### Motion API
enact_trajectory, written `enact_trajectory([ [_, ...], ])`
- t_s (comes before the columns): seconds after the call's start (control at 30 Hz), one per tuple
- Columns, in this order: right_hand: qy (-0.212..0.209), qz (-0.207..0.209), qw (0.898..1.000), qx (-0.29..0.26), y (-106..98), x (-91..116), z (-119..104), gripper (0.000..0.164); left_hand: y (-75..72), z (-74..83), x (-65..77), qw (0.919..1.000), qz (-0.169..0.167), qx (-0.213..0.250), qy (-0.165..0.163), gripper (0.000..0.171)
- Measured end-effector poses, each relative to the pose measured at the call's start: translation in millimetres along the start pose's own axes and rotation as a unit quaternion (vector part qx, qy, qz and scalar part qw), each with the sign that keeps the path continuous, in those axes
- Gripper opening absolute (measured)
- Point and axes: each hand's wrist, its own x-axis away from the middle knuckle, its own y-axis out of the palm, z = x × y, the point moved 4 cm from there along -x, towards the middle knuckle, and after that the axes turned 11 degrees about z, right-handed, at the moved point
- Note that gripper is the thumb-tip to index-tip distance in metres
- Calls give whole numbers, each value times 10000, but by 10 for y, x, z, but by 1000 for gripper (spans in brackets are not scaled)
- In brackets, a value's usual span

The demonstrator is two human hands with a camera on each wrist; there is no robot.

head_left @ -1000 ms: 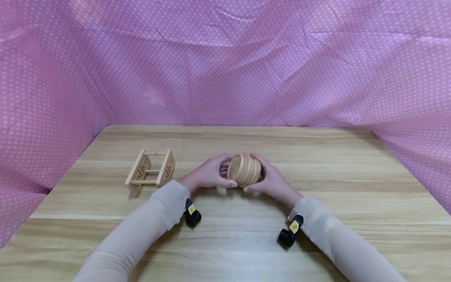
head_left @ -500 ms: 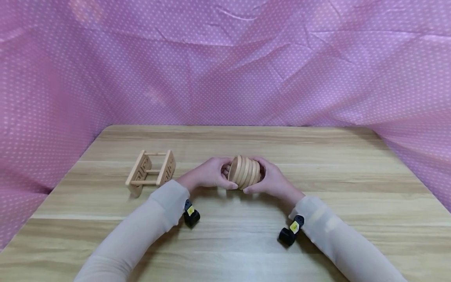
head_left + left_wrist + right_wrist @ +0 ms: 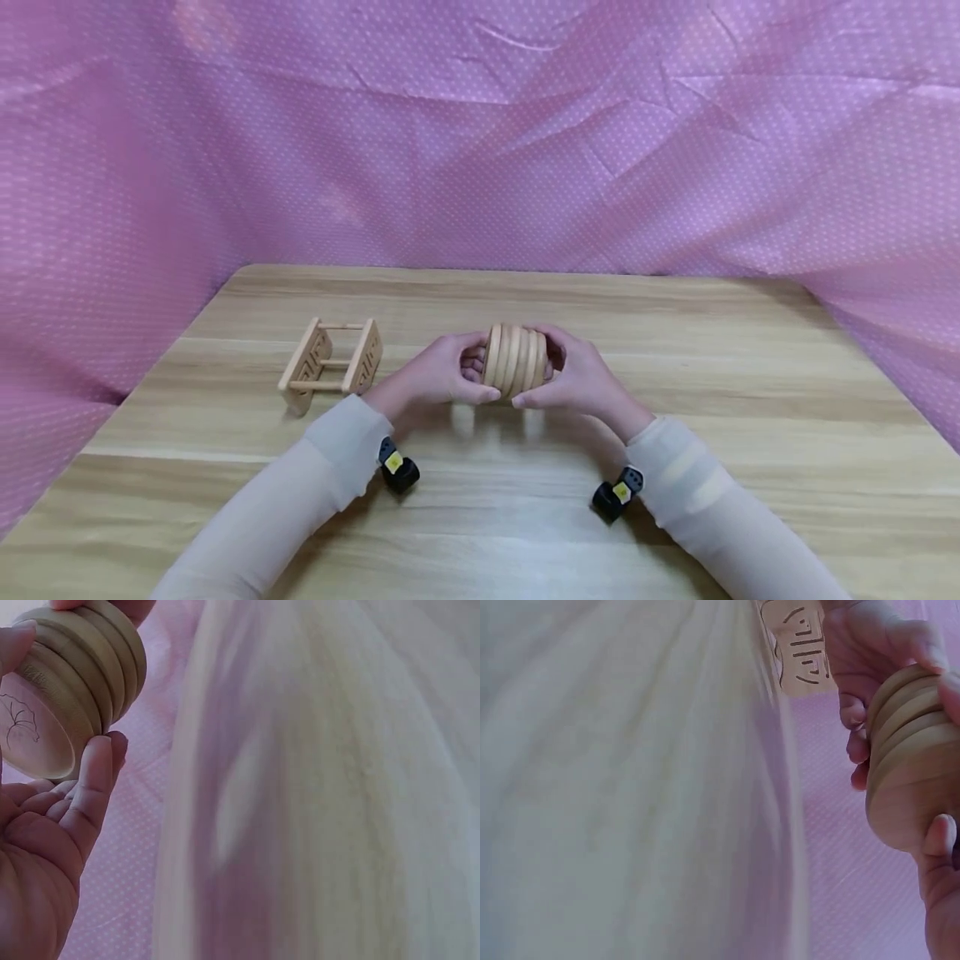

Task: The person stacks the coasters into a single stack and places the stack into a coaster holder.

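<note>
Several round wooden coasters [image 3: 514,360] are stacked face to face and held on edge between both hands above the table. My left hand [image 3: 442,371] grips the stack's left side, thumb at the near edge and fingers at the far side. From the right, my right hand [image 3: 581,375] grips the other end in the same way. In the left wrist view, the end coaster [image 3: 37,735] shows a line drawing of a leaf-like shape on its face. The right wrist view shows the plain face of the opposite end coaster [image 3: 915,796].
A wooden rack [image 3: 362,358] with two cut-out side panels joined by thin rods stands left of the hands on the wood-grain table [image 3: 480,517]. Pink dotted cloth [image 3: 480,167] hangs behind the table and at its sides.
The stack has turned between the hands, so the left end face seen earlier in the head view now shows mostly as edges. The head view has shifted slightly; the rack stays in place.
</note>
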Motion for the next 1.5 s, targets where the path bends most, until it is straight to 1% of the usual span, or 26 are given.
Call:
enact_trajectory([
  [0.17,-245,-37,9996,117,56,-16,-190,88,-107,40,146,9998,-10,215,-37,81],
  [0.33,-309,-164,9993,141,134,-37,-336,91,-233,68,271,9989,-74,456,-48,79],
  [0.43,-429,-231,9988,101,184,-62,-421,92,-322,89,338,9995,-60,303,36,75],
  [0.5,-559,-271,9981,30,226,-80,-491,90,-366,93,384,9998,-77,6,200,69],
  [0.57,-720,-310,9968,162,268,-101,-572,89,-367,57,418,9993,-114,-222,293,58],
  [0.67,-1069,-432,9918,543,339,-144,-742,87,-321,-16,467,9993,-80,-118,349,49],
  [0.73,-1309,-555,9860,869,390,-177,-844,87,-295,-75,496,9997,57,161,195,46],
  [0.8,-1510,-660,9808,1042,439,-202,-916,87,-296,-113,521,9991,259,321,122,47],
  [0.9,-1637,-677,9775,1144,505,-223,-945,88,-317,-156,556,9969,493,602,-81,42],
  [1.0,-1760,-572,9764,1112,566,-232,-955,88,-359,-171,598,9938,586,902,-268,41],
  [1.03,-1807,-537,9762,1073,583,-238,-962,88,-388,-168,609,9935,630,905,-291,41],
  [1.07,-1864,-499,9757,1041,601,-244,-972,89,-426,-158,615,9941,695,801,-214,42],
  [1.13,-1982,-440,9746,947,640,-256,-1004,88,-521,-128,640,9961,786,409,-28,44],
  [1.2,-2117,-394,9732,805,683,-270,-1050,88,-636,-83,674,9952,957,-170,140,44],
  [1.27,-2238,-352,9716,684,723,-282,-1094,88,-741,-32,712,9908,1099,-749,268,46],
  [1.37,-2431,-287,9682,512,780,-297,-1158,88,-871,36,776,9825,1222,-1382,255,45],
  [1.4,-2495,-254,9669,469,799,-301,-1175,88,-910,56,797,9804,1269,-1486,229,45],
  [1.5,-2707,-168,9618,378,865,-322,-1220,88,-1017,126,854,9719,1399,-1852,390,41],
])
